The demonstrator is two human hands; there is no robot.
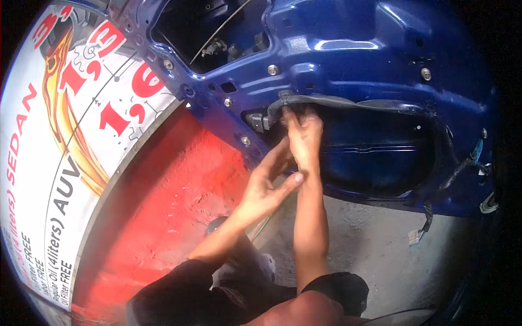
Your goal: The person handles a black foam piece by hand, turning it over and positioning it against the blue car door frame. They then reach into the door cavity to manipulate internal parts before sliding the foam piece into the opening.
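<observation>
A blue metal door panel [348, 70] fills the upper right, with a large dark opening below a grey taped wire harness [353, 102]. At the left end of that harness is my right hand [304, 133], its fingers bent against the panel edge just below a small clip [284, 96]. What its fingertips hold is too small to make out. My left hand [269, 182] is lower and to the left, fingers apart, its thumb beside my right wrist and its fingertips partly hidden near the opening's edge. A dark connector block [257, 122] sits at the opening's left corner.
A printed banner [81, 103] covers the left side, beside a red painted surface [168, 201]. Loose wiring with a white connector [416, 237] hangs from the panel's lower right above the grey floor [364, 255]. Another opening with a cable is at the top.
</observation>
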